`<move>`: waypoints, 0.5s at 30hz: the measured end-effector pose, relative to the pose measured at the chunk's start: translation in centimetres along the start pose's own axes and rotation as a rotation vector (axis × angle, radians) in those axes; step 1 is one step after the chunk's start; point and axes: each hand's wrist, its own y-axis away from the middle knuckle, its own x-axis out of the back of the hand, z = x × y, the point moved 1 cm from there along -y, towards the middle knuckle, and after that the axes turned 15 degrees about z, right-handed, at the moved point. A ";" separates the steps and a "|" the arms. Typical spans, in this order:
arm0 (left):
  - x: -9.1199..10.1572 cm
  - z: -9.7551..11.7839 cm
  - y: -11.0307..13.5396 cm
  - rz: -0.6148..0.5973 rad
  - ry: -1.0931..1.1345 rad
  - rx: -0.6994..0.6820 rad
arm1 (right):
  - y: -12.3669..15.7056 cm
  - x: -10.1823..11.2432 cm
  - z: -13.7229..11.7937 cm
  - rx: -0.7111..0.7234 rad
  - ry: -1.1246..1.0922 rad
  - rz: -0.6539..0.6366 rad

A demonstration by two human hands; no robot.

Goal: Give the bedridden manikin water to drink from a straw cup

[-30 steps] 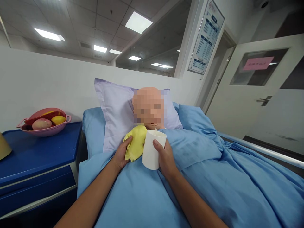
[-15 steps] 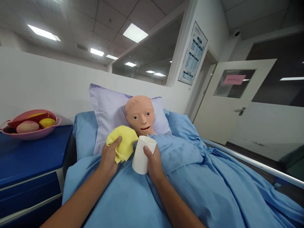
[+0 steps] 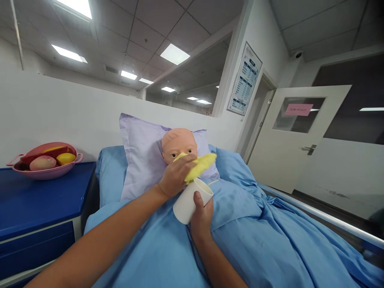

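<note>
My left hand [image 3: 177,176] is closed on a yellow cloth [image 3: 201,166], which lies over the lower face of a manikin [image 3: 180,141] and hides its mouth. Whether the cloth touches the face I cannot tell. Just below it, my right hand [image 3: 202,214] grips a white cup [image 3: 189,204] that tilts to the right, its open rim near the cloth. A thin pale stick or straw [image 3: 213,183] shows beyond the rim. Under the manikin's head is a lilac pillow [image 3: 141,148], and a blue blanket [image 3: 240,236] covers the body.
To the left stands a blue bedside cabinet [image 3: 39,204] with a pink basket [image 3: 51,174] of fruit on top. A metal bed rail [image 3: 315,212] runs along the right side. Behind the pillow is a white wall [image 3: 75,116]; a door [image 3: 297,156] stands at the right.
My left hand has moved right and up with the yellow cloth, from beside the manikin's chin to over its mouth. The white cup has shifted slightly right and tilts more.
</note>
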 end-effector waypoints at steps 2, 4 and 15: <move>0.0 -0.7 -0.1 -0.164 0.046 0.058 | -0.1 -0.2 -0.1 -0.028 -0.016 0.008; 0.2 -1.0 -0.1 -0.212 0.088 0.103 | -0.1 -0.3 -0.2 -0.059 -0.040 0.015; 2.5 -3.3 3.3 -0.188 0.001 0.281 | -0.1 -0.2 0.1 -0.046 -0.057 -0.012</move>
